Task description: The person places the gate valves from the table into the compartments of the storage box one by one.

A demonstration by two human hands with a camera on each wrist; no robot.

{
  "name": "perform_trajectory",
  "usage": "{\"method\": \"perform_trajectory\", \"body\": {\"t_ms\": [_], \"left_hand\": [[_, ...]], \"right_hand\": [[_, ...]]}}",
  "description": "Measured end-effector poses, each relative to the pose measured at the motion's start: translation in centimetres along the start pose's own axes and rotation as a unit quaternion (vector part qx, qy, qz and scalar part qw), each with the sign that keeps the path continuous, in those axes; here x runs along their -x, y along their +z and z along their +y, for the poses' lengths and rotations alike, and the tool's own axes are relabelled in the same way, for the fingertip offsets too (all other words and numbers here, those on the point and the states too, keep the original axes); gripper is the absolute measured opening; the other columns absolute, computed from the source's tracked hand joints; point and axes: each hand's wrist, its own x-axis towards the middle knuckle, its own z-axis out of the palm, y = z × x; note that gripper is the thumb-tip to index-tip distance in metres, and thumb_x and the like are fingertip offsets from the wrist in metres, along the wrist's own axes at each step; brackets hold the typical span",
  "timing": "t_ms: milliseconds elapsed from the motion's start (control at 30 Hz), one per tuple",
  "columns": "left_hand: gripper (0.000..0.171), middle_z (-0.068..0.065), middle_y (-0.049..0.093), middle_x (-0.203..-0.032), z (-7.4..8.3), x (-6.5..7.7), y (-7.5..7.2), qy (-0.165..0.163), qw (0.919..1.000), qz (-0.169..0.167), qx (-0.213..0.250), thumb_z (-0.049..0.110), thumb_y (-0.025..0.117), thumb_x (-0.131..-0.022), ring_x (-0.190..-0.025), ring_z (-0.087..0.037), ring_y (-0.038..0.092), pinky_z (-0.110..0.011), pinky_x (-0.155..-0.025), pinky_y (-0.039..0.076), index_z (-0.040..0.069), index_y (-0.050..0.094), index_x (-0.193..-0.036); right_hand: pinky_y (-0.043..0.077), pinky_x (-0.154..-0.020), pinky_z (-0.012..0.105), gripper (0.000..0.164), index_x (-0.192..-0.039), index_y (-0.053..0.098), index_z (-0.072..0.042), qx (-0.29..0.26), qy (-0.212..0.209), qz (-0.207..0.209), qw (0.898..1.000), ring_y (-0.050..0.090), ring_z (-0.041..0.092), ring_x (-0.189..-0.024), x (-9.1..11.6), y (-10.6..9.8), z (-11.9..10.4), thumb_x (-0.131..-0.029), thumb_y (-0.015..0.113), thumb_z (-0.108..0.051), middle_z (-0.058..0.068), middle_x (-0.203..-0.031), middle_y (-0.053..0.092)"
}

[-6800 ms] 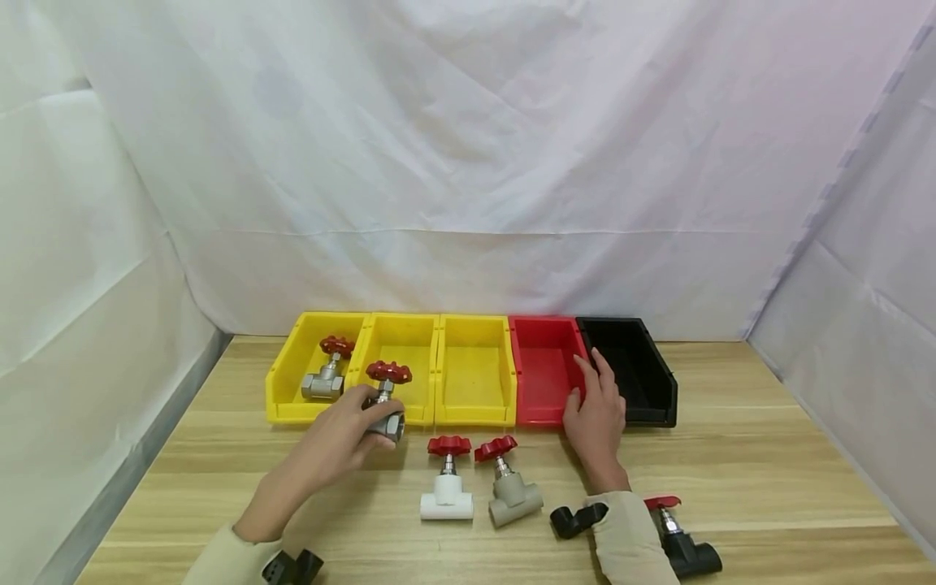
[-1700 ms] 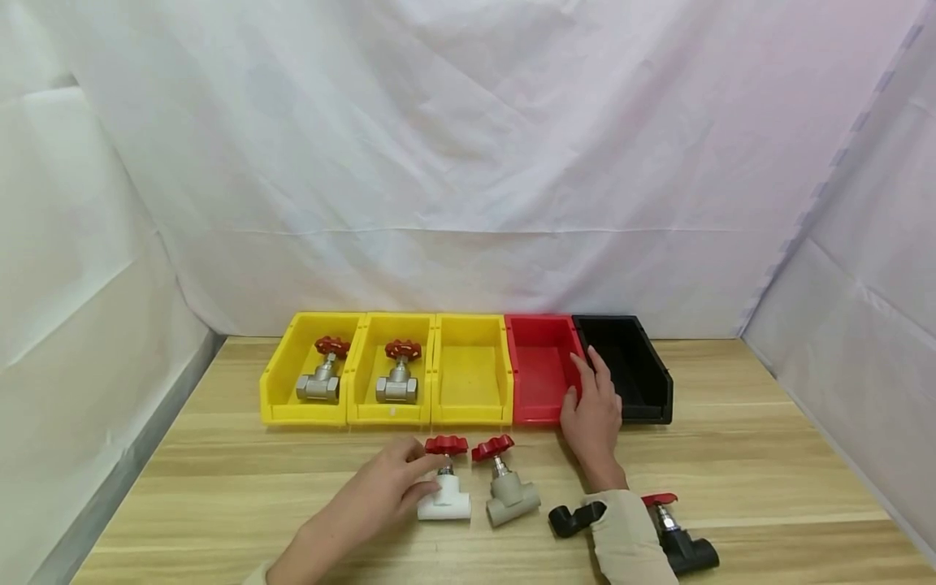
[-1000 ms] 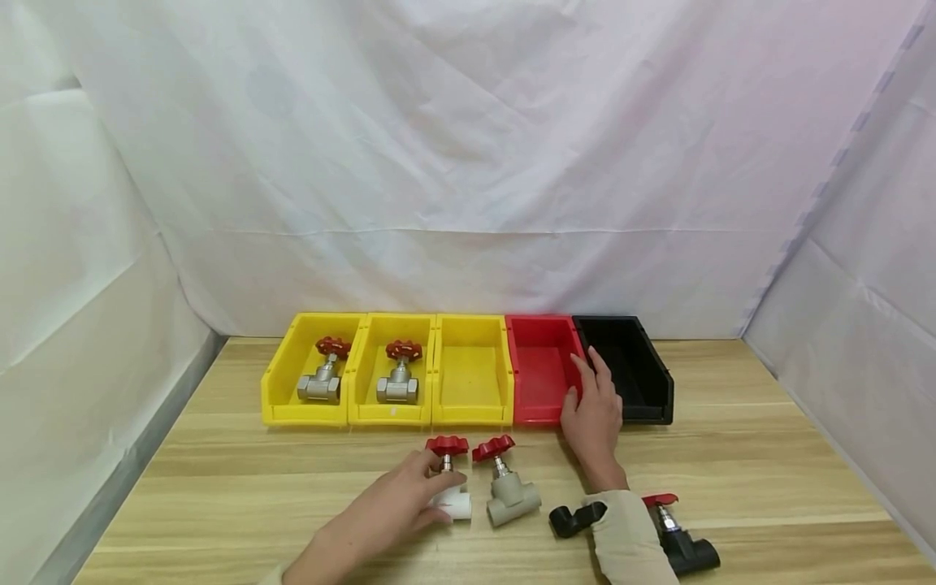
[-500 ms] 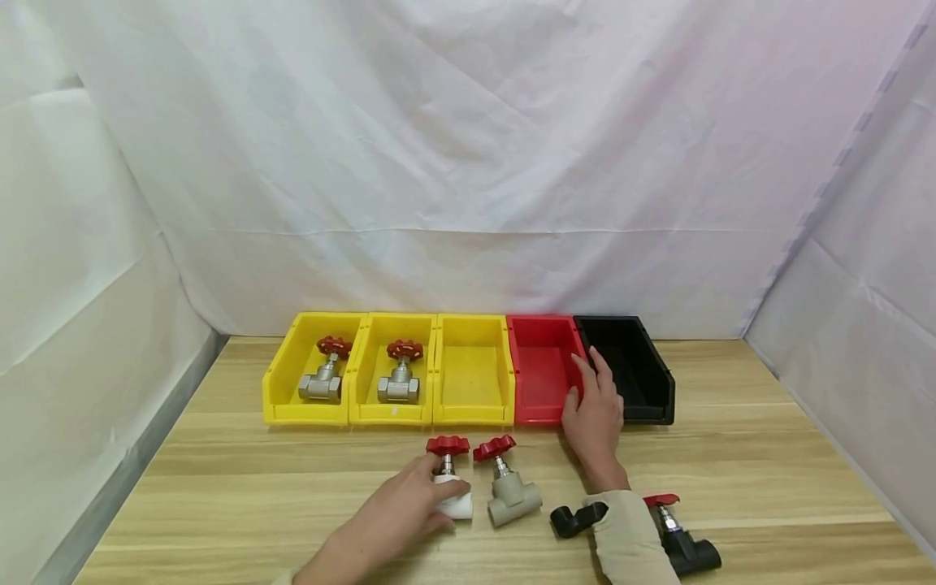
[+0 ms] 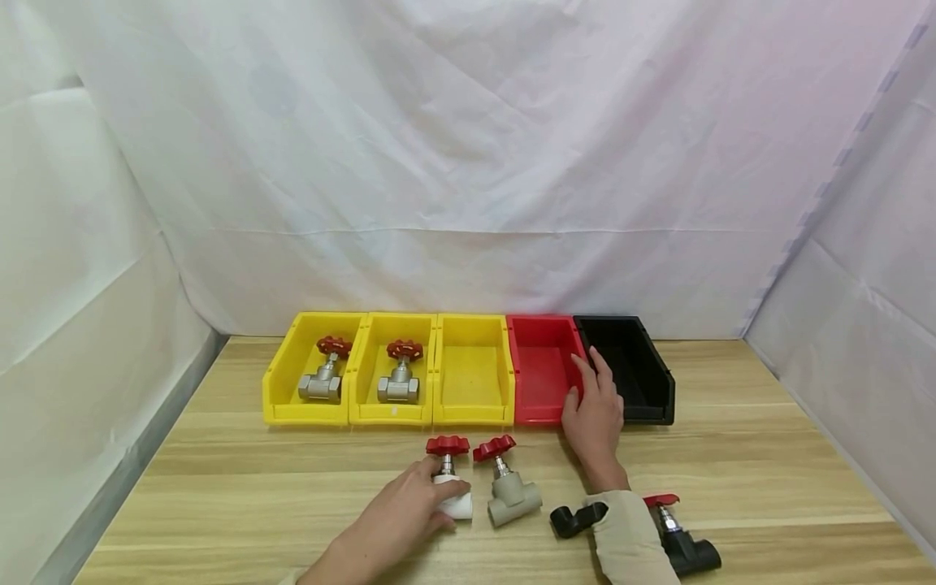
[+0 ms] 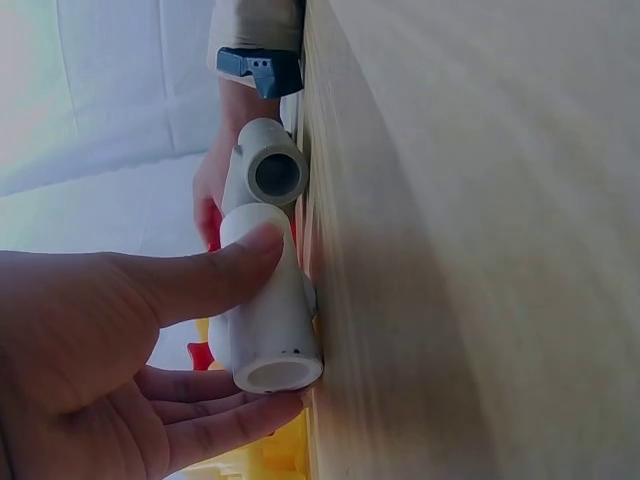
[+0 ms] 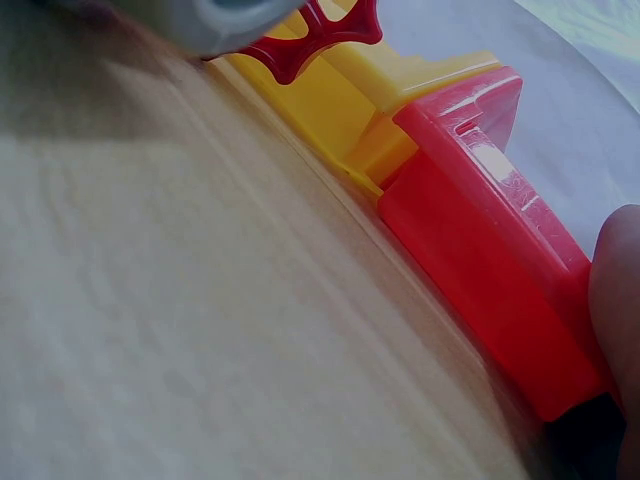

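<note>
Pinches a red-wheeled, tee-shaped white plastic valve (image 5: 458, 507) on the wood-grain table (image 5: 760, 455) with the left hand (image 5: 405, 509), rests a relaxed right hand (image 5: 595, 414) by a red plastic bin (image 5: 541, 375), seemingly securing the grasp before likely needing a lift.

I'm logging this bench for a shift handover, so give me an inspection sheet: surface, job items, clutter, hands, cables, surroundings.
Surface: table with a light wood-grain top.
Job items: white valve in hand; grey valve and black valve on the table; one metal valve in the leftmost yellow bin, another in the next.
Bins: three yellow, then red bin, then black bin, in a row.
Clutter: nothing seen.
Left hand: grips the white valve, thumb across its pipe body.
Right hand: at the border of the red and black bins, holding no valve.
Cables: nothing seen.
Surroundings: creased white sheeting behind and at both sides.
</note>
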Motion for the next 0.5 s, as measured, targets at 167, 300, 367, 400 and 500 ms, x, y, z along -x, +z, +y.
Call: {"method": "perform_trajectory", "body": {"t_ms": [167, 300, 367, 400, 500], "left_hand": [[0.039, -0.020, 0.059, -0.110, 0.15, 0.05, -0.05, 0.000, 0.9999, 0.014, -0.003, 0.033, 0.076, -0.077, -0.090, -0.027, 0.061, -0.037, -0.077, 0.055, 0.022, 0.071, -0.114], [0.036, -0.021, 0.059, -0.111, 0.25, 0.06, -0.01, -0.001, 0.9998, 0.019, -0.006, 0.030, 0.077, -0.078, -0.092, -0.028, 0.061, -0.039, -0.077, 0.055, 0.022, 0.071, -0.113], [0.035, -0.022, 0.059, -0.112, 0.31, 0.06, 0.00, -0.004, 0.9998, 0.018, -0.006, 0.028, 0.077, -0.079, -0.093, -0.029, 0.061, -0.039, -0.077, 0.055, 0.022, 0.071, -0.113], [0.034, -0.022, 0.059, -0.112, 0.35, 0.05, 0.01, -0.004, 0.9998, 0.017, -0.007, 0.028, 0.077, -0.079, -0.093, -0.029, 0.061, -0.039, -0.077, 0.055, 0.022, 0.071, -0.113], [0.034, -0.021, 0.059, -0.112, 0.39, 0.02, 0.06, -0.009, 0.9998, 0.013, -0.008, 0.028, 0.077, -0.080, -0.093, -0.028, 0.060, -0.039, -0.076, 0.055, 0.022, 0.071, -0.112]], "right_hand": [[0.041, -0.083, 0.050, 0.053, -0.134, 0.053, -0.013, -0.001, -0.001, 0.001, 1.000, 0.040, 0.033, -0.126, -0.02, 0.01, -0.06, -0.084, 0.062, 0.001, 0.008, -0.151, 0.033], [0.041, -0.083, 0.051, 0.053, -0.134, 0.053, -0.013, 0.001, 0.001, -0.001, 1.000, 0.040, 0.033, -0.126, 0.03, 0.02, -0.10, -0.084, 0.063, 0.001, 0.007, -0.151, 0.032], [0.041, -0.083, 0.050, 0.054, -0.135, 0.053, -0.013, 0.003, 0.003, -0.001, 1.000, 0.040, 0.033, -0.126, 0.02, -0.01, -0.12, -0.084, 0.063, 0.001, 0.007, -0.151, 0.032], [0.041, -0.083, 0.050, 0.054, -0.135, 0.053, -0.013, 0.003, 0.004, -0.001, 1.000, 0.040, 0.033, -0.126, 0.03, -0.01, -0.11, -0.084, 0.063, 0.001, 0.007, -0.152, 0.032], [0.041, -0.083, 0.050, 0.054, -0.135, 0.052, -0.013, 0.003, 0.004, -0.002, 1.000, 0.040, 0.033, -0.126, 0.03, 0.00, -0.07, -0.084, 0.063, 0.001, 0.007, -0.152, 0.031]]}}
